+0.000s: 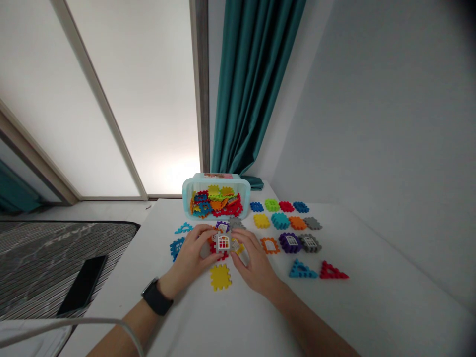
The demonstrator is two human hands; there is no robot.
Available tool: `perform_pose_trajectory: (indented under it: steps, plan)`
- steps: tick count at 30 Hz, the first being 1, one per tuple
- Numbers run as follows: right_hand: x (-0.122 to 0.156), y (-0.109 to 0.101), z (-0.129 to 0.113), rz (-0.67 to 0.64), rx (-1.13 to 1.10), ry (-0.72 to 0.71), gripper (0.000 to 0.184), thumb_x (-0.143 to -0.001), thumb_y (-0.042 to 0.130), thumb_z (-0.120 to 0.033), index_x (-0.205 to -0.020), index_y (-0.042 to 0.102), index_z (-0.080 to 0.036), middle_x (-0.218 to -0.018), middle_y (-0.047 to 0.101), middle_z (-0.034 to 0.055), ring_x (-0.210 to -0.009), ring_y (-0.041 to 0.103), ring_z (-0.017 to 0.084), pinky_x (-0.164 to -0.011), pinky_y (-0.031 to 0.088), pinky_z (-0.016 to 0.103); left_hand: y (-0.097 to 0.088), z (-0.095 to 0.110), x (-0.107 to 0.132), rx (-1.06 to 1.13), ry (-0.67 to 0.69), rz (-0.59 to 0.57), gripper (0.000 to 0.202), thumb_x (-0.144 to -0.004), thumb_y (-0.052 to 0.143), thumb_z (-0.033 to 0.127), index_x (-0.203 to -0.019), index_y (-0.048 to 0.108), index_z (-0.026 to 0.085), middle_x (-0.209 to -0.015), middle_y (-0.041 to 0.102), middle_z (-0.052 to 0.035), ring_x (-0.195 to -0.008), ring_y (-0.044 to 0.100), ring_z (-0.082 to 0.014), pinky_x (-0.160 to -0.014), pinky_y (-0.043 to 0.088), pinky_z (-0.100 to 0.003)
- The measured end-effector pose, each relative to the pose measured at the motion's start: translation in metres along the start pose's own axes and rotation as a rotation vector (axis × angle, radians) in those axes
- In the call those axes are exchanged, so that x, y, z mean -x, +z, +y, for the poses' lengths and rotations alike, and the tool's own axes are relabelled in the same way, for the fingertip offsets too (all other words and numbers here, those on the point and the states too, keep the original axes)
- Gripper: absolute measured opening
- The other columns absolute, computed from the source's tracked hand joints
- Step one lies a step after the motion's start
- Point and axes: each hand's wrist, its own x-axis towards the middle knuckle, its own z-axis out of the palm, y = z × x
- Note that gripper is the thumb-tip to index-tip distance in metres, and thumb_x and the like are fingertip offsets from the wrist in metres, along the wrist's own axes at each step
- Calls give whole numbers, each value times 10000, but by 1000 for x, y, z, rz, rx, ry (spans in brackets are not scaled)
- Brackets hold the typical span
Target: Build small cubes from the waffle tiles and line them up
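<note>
A grey building tile with a white lattice window (223,242) is held upright between my two hands. My left hand (196,250) pinches its left side, and a dark watch (157,296) is on that wrist. At the tile's right edge, my right hand (256,260) has its thumb and fingers closed on it. Around and behind it are a red tile, a purple window tile (222,226), a yellow window tile (237,246) and a plain grey tile (235,223). Whether these are joined together is hard to see. A yellow square tile (220,277) lies flat just in front.
A pale blue bin (216,180) of mixed tiles stands at the back. Rows of sorted tiles lie right, including an orange frame (269,245), purple window tiles (290,242), and blue (303,269) and red triangles (333,270). A blue lattice tile (176,248) lies left. A cable (92,321) crosses lower left.
</note>
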Motion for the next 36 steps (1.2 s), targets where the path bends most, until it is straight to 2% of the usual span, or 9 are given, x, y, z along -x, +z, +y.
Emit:
perform_pose_trajectory:
  steps: [6,14,23,29,34,36]
  plan:
    - [0,0,6,2,91,-104,362,-948,556,-187,-1303,547,-255,-1320,625,111,-1217,599,257,-1069,480,473,-1,-3,1,-5,-17,-18,473,-828,785,329,-1260,607,254,-1235,579,-116,-1143,580,-282,-980,517,-468]
    - [-1,-2,7,30,130,-191,305,-955,560,-155,-1246,591,-242,-1248,668,106,-1156,622,247,-994,531,435,-1,-2,1,24,-25,-16,471,-834,779,327,-1262,599,251,-1229,583,-114,-1146,579,-282,-983,512,-469]
    - [1,-2,5,24,179,-197,279,-956,553,-141,-1216,590,-235,-1261,622,124,-1175,604,250,-987,537,425,-1,7,-1,120,-56,-12,426,-845,775,314,-1230,600,263,-1232,576,-94,-1156,579,-261,-1005,504,-448]
    - [1,-5,7,27,165,-209,224,-967,552,-156,-1163,610,-248,-1239,630,106,-1149,614,239,-981,528,417,-1,13,-4,188,-102,-39,408,-848,766,314,-1207,586,246,-1229,577,-96,-1171,563,-257,-1023,481,-444]
    - [1,-4,7,12,145,-154,158,-1000,513,-218,-1095,638,-240,-1083,679,91,-1006,643,231,-878,536,393,0,16,-6,281,-137,-114,198,-896,687,317,-1042,612,207,-1135,617,-88,-1083,579,-237,-967,481,-413]
    - [1,-2,5,17,87,-67,151,-1006,495,-256,-1030,643,-229,-971,689,79,-911,644,227,-812,532,378,0,16,-6,320,-164,-149,124,-943,604,318,-943,617,195,-1066,632,-79,-1016,590,-223,-923,487,-397]
